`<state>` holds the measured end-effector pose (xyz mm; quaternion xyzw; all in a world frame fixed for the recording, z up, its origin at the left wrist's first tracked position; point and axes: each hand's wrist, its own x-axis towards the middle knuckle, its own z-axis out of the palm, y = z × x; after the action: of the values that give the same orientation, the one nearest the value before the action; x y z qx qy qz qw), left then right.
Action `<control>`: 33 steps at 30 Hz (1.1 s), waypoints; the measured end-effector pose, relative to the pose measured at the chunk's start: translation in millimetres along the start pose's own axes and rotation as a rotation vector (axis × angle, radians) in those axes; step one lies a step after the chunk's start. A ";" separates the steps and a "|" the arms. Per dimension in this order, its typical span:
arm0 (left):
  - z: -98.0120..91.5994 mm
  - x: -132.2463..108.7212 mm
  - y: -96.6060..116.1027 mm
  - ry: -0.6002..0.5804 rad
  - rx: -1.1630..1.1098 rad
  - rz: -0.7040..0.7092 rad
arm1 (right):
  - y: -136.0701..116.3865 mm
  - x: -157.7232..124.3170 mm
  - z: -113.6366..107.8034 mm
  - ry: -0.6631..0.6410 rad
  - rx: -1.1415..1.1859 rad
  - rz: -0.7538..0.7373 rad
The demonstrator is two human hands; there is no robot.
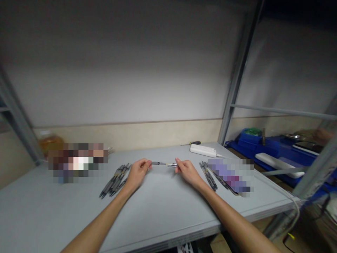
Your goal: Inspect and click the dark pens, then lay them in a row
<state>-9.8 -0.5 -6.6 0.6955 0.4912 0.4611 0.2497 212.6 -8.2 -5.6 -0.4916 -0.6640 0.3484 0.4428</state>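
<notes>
Over the middle of the table, my left hand [137, 173] pinches the grey barrel of a pen [156, 163]. A thin section runs from that barrel toward my right hand [187, 171], whose thumb and fingers are closed on the pen's silvery clip end [171, 164]. I cannot tell whether the two parts are joined. Just left of my left hand lies a loose pile of grey pens [115, 181]. More grey pens [209, 176] lie to the right of my right hand.
A white power strip [203, 150] with a cable lies at the back right, a screwdriver [195, 143] behind it. Pixelated items cover areas at left and right. Metal posts [238, 66] frame the table [147, 214]. Blue bins [250, 140] stand beyond the right side.
</notes>
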 end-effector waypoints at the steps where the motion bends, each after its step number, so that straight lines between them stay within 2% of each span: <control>1: -0.4 0.5 -1.1 0.011 0.004 0.002 | -0.4 0.0 -0.1 0.008 0.026 -0.007; 6: -1.7 1.3 -2.4 0.030 -0.038 -0.011 | -4.2 -1.5 -3.0 0.051 0.143 -0.128; 10: 0.6 -0.1 -0.7 0.005 -0.077 -0.043 | -5.6 -4.1 -3.1 0.001 0.058 -0.076; 15: 1.6 0.0 -2.5 -0.020 -0.071 -0.018 | -5.8 -4.9 -2.0 -0.046 -0.014 -0.007; 19: -0.8 1.7 -3.1 0.026 -0.035 -0.020 | -8.1 -5.5 -3.2 0.025 0.001 -0.167; 22: -1.3 1.8 -2.3 0.026 -0.054 -0.048 | -9.6 -7.2 -4.2 0.023 -0.053 -0.245; 25: 0.0 0.7 -2.5 -0.012 -0.055 -0.054 | -9.7 -8.5 -4.0 -0.011 -0.131 -0.228; 30: 2.1 -0.1 -3.0 -0.040 -0.033 -0.016 | -7.6 -7.3 -2.5 -0.061 -0.126 -0.090; 33: 2.5 0.5 -2.4 -0.013 -0.042 -0.034 | -7.4 -6.2 -2.6 -0.001 -0.069 -0.156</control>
<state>-8.7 1.2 -9.5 0.6849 0.4913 0.4624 0.2752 213.2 -16.2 0.5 -0.4531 -0.7122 0.2899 0.4511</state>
